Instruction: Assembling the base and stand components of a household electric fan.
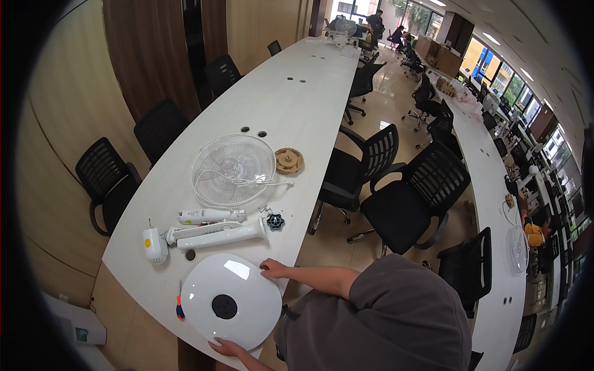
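A round white fan base (201,281) with a black disc at its centre lies on the near end of the white table. At its near edge my left hand (227,347) grips the rim, thumb on top. On the right side, my right hand (273,268) is closed over the same rim. Just beyond the base are a white fan pole (223,236), a white fan motor head (154,246) and a white elongated part (210,215). A screwdriver (180,308) with an orange and blue handle lies left of the base. A dark star-shaped knob (275,222) sits by the pole's flared end.
Farther along the table (291,105) lie a clear fan grille (232,170) with a white cord across it and a round brown cardboard piece (289,161). Black office chairs (414,204) stand along both sides. Another long table (495,247) runs on the right. People (375,23) are in the distance.
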